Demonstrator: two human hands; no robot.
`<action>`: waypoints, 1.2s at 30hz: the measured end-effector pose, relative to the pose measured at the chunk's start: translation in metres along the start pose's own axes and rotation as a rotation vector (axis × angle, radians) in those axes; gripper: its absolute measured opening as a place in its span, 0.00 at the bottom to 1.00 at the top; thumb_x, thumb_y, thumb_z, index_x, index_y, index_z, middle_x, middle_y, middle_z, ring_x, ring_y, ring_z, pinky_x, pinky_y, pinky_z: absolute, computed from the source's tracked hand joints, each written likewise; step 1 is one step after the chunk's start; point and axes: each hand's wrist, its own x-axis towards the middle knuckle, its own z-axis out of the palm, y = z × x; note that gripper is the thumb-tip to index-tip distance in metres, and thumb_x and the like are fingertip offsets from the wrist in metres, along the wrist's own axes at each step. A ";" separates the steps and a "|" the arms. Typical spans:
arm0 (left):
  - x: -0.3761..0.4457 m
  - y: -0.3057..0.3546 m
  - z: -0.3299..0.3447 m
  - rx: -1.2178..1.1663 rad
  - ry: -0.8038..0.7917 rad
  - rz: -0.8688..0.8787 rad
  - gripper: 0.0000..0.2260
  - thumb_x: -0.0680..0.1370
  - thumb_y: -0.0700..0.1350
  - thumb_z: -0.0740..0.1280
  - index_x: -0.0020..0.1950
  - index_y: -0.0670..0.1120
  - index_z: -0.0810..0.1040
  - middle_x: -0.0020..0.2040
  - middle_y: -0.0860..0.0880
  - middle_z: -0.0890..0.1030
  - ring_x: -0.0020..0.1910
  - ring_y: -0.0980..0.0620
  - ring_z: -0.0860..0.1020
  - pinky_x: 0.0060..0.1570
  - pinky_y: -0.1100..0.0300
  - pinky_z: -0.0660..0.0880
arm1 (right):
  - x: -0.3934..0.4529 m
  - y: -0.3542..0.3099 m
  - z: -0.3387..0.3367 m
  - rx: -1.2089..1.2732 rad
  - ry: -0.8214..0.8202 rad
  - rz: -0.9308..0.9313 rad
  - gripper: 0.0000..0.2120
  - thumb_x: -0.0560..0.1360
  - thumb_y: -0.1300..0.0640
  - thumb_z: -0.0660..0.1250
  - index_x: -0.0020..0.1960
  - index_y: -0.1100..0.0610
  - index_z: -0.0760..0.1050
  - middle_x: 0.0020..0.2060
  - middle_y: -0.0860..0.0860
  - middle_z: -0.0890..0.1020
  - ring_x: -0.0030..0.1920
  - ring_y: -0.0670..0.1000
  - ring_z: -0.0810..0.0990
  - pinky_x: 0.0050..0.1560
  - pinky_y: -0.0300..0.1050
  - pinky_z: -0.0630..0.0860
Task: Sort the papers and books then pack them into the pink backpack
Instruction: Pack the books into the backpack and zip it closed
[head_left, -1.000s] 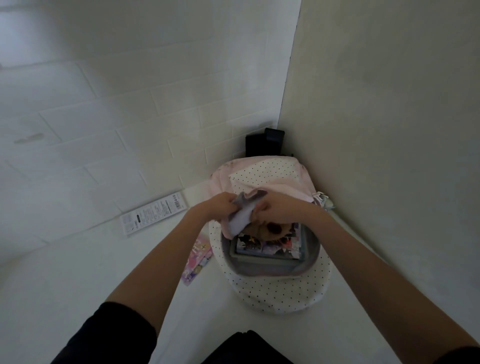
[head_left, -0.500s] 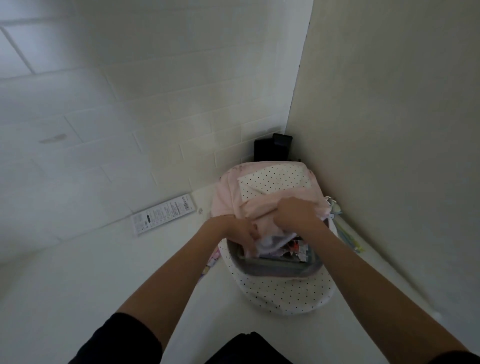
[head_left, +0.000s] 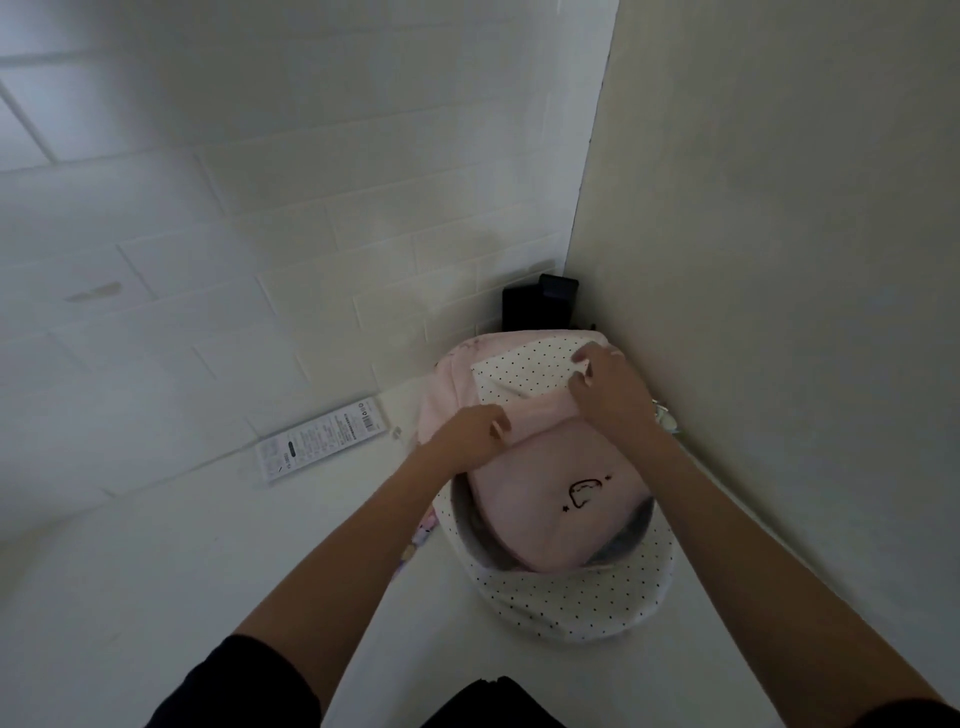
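Note:
The pink backpack (head_left: 550, 499) lies on the white table in the corner, its pink front panel with a small black drawing folded down over the opening. Its white dotted lining (head_left: 566, 603) shows at the near rim and at the far end. My left hand (head_left: 467, 436) pinches the pink fabric edge at the bag's left side. My right hand (head_left: 605, 387) grips the fabric where the pink panel meets the dotted part, near the right wall. The books inside are hidden under the panel. A colourful paper (head_left: 418, 538) peeks out beside the bag's left edge.
A white labelled box (head_left: 322, 446) lies against the tiled wall to the left. A black device (head_left: 540, 301) stands in the corner behind the bag. The beige wall runs close along the bag's right side.
Both hands left the open mouth of the bag and pulled the pink panel down over it. The books that showed inside are now covered, and my right hand moved farther back.

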 end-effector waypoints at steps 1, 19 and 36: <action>0.001 0.001 0.002 0.016 0.041 0.009 0.16 0.75 0.41 0.66 0.63 0.44 0.73 0.59 0.43 0.76 0.55 0.46 0.76 0.56 0.55 0.74 | 0.004 0.007 0.001 -0.145 -0.038 -0.034 0.17 0.74 0.58 0.62 0.63 0.55 0.72 0.61 0.56 0.74 0.60 0.56 0.72 0.61 0.51 0.69; 0.005 -0.011 0.025 0.341 0.003 0.144 0.13 0.71 0.44 0.64 0.54 0.54 0.77 0.54 0.52 0.76 0.61 0.46 0.65 0.58 0.48 0.62 | -0.043 0.014 0.055 -0.120 -0.152 -0.238 0.19 0.76 0.58 0.57 0.66 0.53 0.66 0.33 0.52 0.76 0.32 0.55 0.75 0.32 0.43 0.66; -0.002 -0.056 -0.021 -0.749 0.371 -0.278 0.11 0.73 0.39 0.66 0.34 0.48 0.83 0.33 0.49 0.82 0.39 0.50 0.79 0.32 0.72 0.73 | 0.002 -0.029 0.051 -0.293 -0.243 -0.121 0.14 0.73 0.46 0.59 0.41 0.54 0.78 0.34 0.49 0.79 0.36 0.51 0.79 0.35 0.39 0.69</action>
